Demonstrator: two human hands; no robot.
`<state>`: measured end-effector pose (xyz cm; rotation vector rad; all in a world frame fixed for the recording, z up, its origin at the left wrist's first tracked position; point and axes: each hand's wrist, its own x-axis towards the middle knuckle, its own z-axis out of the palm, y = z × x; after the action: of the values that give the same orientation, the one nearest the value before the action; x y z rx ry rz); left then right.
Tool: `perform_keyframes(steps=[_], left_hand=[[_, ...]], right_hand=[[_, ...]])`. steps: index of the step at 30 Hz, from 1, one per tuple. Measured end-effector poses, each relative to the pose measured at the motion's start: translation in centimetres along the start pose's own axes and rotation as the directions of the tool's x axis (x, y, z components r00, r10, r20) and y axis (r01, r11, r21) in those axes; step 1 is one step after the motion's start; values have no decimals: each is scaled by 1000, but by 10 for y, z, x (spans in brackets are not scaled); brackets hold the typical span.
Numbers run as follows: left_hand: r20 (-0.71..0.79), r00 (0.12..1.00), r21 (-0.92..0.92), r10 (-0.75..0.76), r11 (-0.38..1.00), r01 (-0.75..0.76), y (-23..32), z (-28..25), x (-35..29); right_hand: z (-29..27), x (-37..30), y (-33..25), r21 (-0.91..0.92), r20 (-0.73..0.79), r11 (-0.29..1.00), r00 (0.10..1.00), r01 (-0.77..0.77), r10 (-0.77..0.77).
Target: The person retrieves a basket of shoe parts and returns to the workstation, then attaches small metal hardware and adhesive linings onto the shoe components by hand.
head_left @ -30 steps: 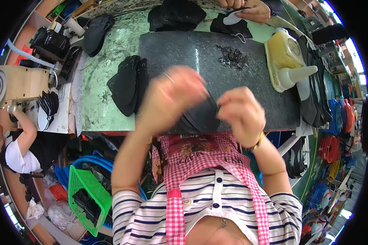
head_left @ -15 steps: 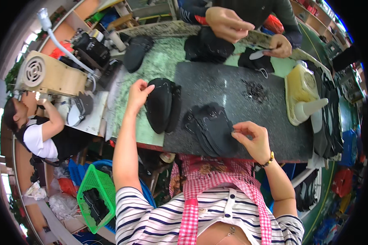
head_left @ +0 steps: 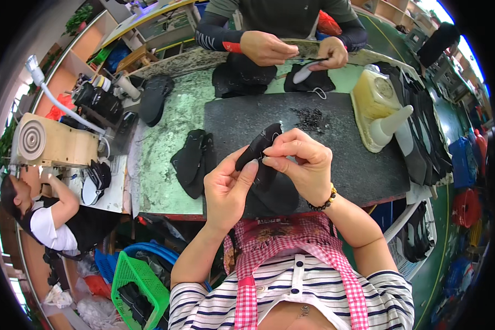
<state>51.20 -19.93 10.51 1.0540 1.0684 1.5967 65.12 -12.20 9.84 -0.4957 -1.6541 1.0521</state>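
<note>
My left hand [head_left: 225,190] grips a black shoe upper piece [head_left: 257,147], bent and tilted up over the table. At the piece's edge, my right hand [head_left: 305,162] has thumb and forefinger pinched together; whatever tiny thing they hold is hidden. Beneath my hands lies a stack of black shoe pieces [head_left: 280,197], partly covered. To the left of it, another pile of black shoe pieces [head_left: 189,164] rests at the edge of the dark mat [head_left: 363,165]. Small black bits [head_left: 311,117] are heaped on the mat beyond my right hand.
Across the table, a co-worker's hands [head_left: 269,49] work on a black piece with a pale insert. A yellowish bottle with a white nozzle [head_left: 377,91] stands right, beside stacked black pieces [head_left: 423,132]. At left are a beige machine [head_left: 60,140], a seated person and a green basket [head_left: 140,275].
My left hand has left the left pile and now holds a black shoe piece in front of me. My right hand has come up to its edge. The view has shifted.
</note>
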Motion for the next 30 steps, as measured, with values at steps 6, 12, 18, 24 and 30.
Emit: perform_keyframes(steps=[6, 12, 18, 24, 30], left_hand=[[21, 998, 74, 62, 995, -63, -9, 11, -2], [55, 987, 225, 153, 961, -162, -10, 14, -5], [103, 953, 445, 284, 844, -299, -7, 16, -3], [543, 519, 598, 660, 130, -791, -1, -8, 7], [684, 347, 462, 642, -14, -887, -5, 2, -3]], right_hand=[[-13, -10, -7, 17, -77, 987, 984, -158, 159], [-24, -13, 1, -42, 76, 997, 994, -70, 73], [-25, -13, -2, 213, -46, 949, 968, -231, 246], [-44, -24, -29, 307, 467, 692, 737, -654, 489], [-37, -35, -22, 281, 512, 571, 624, -771, 591]])
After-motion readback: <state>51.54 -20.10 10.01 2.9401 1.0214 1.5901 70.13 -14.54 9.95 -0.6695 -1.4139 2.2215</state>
